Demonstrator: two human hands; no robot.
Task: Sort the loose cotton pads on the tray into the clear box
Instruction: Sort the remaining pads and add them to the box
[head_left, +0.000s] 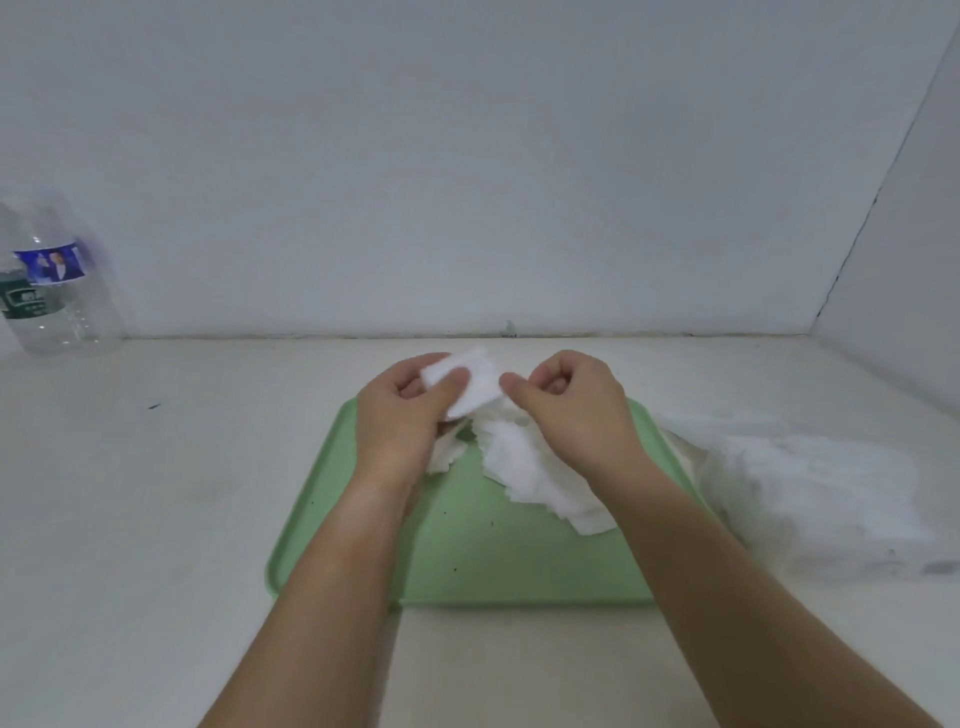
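A green tray (467, 561) lies on the pale table in front of me. Loose white cotton pads (530, 467) are heaped on its far right part. My left hand (400, 421) grips a small stack of pads (470, 382) above the tray's far edge, thumb on top. My right hand (576, 410) is beside it with curled fingers, thumb and forefinger pinching the stack's right edge. To the right of the tray stands the clear box (821, 499), blurred and white with pads inside.
A clear plastic water bottle (52, 291) with blue and green labels stands at the far left against the wall. White walls close the table at the back and on the right.
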